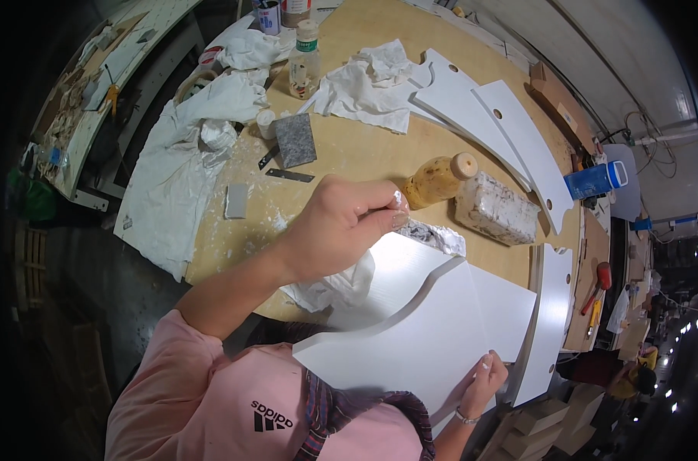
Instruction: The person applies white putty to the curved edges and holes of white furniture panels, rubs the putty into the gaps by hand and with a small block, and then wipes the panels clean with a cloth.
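My left hand (345, 227) is raised over the near middle of the table, its thumb and forefinger pinched together. White paste marks a fingertip; anything between the fingers is hidden or too small to make out. At the lower right, my right hand (483, 380) grips the edge of a white panel (410, 330) with a curved cut-out side, tilted against my front. Behind the left hand stand a bottle of yellowish liquid (433, 180) and a block wrapped in stained plastic (496, 209). A crumpled white cloth (337, 290) lies under my left wrist.
More white panels (510, 138) with round holes lie at the back right. White cloths (368, 86), a clear bottle with a green label (304, 61), a grey abrasive pad (296, 140) and a small grey block (236, 201) sit on the wooden table. A blue jug (595, 180) stands far right.
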Available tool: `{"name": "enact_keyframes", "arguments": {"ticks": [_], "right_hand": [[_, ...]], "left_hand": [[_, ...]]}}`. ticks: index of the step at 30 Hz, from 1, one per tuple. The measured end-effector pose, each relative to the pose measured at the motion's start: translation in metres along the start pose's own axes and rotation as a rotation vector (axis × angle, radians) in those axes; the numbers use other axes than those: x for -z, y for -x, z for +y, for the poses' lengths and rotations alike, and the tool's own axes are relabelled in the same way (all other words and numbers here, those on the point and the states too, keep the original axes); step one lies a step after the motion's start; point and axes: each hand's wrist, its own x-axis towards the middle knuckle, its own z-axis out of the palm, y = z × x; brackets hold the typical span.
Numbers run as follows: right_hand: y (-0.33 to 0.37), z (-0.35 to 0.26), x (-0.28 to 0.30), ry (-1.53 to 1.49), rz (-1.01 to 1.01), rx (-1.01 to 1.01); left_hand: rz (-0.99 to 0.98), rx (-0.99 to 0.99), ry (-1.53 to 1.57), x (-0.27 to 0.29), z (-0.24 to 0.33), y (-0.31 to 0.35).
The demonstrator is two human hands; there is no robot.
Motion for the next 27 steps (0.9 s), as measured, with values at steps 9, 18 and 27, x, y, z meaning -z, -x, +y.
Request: {"name": "enact_keyframes", "arguments": {"ticks": [9, 18, 27], "right_hand": [[-0.001, 0.001, -0.002, -0.008, -0.004, 0.024], [0.000, 0.004, -0.001, -0.013, -0.019, 0.001], [0.001, 0.004, -0.001, -0.009, -0.025, -0.024]], "left_hand": [[-0.007, 0.006, 0.058, 0.005, -0.002, 0.014], [0.032, 0.006, 0.038, 0.006, -0.002, 0.017], [0.050, -0.031, -0.009, 0.006, -0.004, 0.021]]}}
